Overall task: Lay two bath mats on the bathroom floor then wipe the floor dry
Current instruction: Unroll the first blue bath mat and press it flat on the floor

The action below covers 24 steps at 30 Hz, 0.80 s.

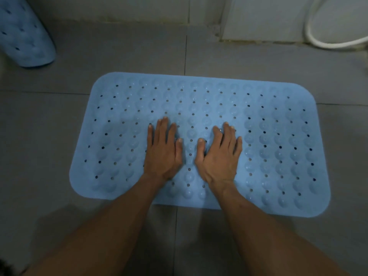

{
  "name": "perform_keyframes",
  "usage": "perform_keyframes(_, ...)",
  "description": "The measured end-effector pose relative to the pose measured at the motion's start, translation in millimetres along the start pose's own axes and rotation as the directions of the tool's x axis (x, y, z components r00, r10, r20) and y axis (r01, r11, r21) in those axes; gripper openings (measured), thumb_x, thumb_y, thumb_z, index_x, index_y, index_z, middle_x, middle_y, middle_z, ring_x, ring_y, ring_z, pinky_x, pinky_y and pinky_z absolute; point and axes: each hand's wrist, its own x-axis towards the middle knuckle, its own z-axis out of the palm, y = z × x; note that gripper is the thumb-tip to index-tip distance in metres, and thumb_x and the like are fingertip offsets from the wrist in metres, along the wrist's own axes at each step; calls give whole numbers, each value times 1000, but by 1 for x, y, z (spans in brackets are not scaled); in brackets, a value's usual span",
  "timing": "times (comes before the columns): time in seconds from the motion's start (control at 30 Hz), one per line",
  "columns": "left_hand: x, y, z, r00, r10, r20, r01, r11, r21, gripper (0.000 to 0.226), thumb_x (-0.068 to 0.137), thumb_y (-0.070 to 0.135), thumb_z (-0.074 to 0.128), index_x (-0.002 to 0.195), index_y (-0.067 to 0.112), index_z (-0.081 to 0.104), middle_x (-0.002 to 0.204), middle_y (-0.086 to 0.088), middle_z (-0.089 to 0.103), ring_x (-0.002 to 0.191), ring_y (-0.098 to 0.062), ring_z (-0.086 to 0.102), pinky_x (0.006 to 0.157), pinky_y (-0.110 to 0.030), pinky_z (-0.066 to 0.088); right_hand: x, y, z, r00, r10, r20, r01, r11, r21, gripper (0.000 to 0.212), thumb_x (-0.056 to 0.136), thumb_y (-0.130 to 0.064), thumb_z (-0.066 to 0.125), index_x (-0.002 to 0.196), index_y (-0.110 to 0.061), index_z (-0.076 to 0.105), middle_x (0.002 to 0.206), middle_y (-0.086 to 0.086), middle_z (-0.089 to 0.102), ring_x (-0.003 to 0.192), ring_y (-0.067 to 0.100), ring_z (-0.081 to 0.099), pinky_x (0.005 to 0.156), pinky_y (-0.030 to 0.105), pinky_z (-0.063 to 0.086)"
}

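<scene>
At the far left a second bath mat [23,34] stands rolled up on end against the wall, the same pale blue with the same holes, well apart from the one we are working on; we judge it is parked there upright so it stays off the work area until its turn. Moving right, the flat bath mat [199,102] lies spread on the grey tiled floor [49,124], bumps and drain holes up, its long edges running left to right and slightly skewed to the tile seams. Our left hand [162,150] rests palm down near the mat's middle, fingers [164,126] straight and close together, gripping nothing; just beside it our right hand [218,156] lies flat too, fingers [227,134] slightly spread, also holding nothing; we judge both palms press down to seat the mat against the tile so it will not slide. At the far right a white hose [318,41] curls by the wall; no cloth for wiping is in view.
</scene>
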Motion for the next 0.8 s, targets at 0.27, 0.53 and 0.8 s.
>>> perform_keyframes(0.27, 8, 8, -102, 881, -10, 474, -59, 990, 130, 65, 101, 48, 20, 151, 5, 23, 161, -20, 5, 149, -33, -6, 119, -53, -9, 21, 18, -80, 799, -141, 584, 220, 973, -66, 74, 97, -62, 22, 157, -19, 15, 166, 10, -1, 153, 26, -6, 124, 49, -4)
perform_keyframes(0.53, -57, 46, -294, 856, -76, 511, 11, 992, 129, 65, 102, 45, 20, 154, 7, 10, 161, -21, -1, 149, -36, -5, 120, -53, -7, 8, -4, -289, 715, -138, 685, 315, 939, -139, 64, 101, -57, 18, 156, -25, 18, 165, 8, 5, 153, 24, -5, 123, 49, -7)
perform_keyframes(0.8, -67, 74, -479, 856, -155, 493, 96, 985, 143, 62, 102, 43, 25, 152, 7, 16, 158, -20, 14, 148, -36, 6, 121, -52, -2, 7, -82, -465, 705, -191, 682, 319, 945, -65, 57, 102, -51, 24, 150, -23, 35, 158, 9, 25, 149, 23, 13, 123, 44, 2)
